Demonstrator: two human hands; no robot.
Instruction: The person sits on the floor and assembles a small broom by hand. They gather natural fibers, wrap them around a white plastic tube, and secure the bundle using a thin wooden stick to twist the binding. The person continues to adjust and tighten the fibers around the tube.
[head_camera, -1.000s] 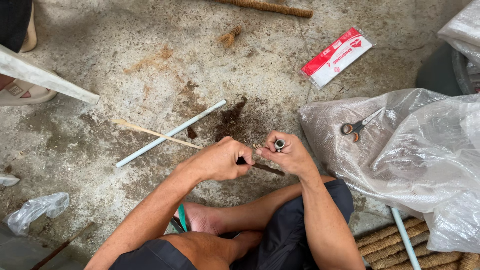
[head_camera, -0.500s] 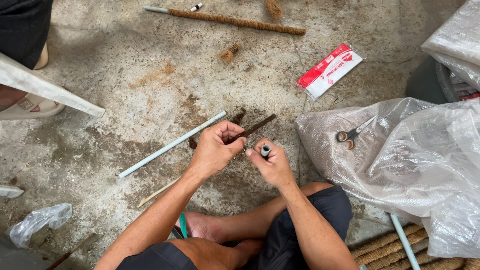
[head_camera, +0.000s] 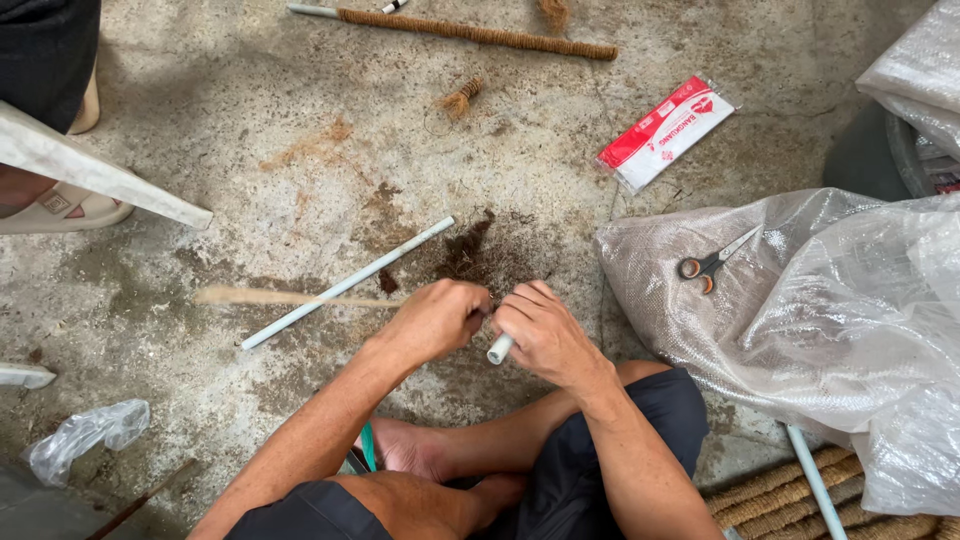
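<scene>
Rough concrete floor (head_camera: 250, 150), stained dark brown ahead of the hands. At right, big clear plastic bag (head_camera: 800, 330), crumpled, with orange-handled scissors (head_camera: 712, 264) lying on top. Along the top edge, long fibre-wrapped rod (head_camera: 470, 32). Below it, red-and-white flat packet (head_camera: 668, 132), well apart from the hands. On the floor, pale tube (head_camera: 345, 284) lying slantwise, its near part just beside the left hand. Blurred thin stick (head_camera: 290, 297) crossing that tube. Left hand (head_camera: 435, 320) clenched, knuckles up; whatever sits inside hidden. Right hand (head_camera: 545, 333) closed round a short white tube piece (head_camera: 499, 349), open end poking out below the fingers, held low between both hands, above the crossed legs.
</scene>
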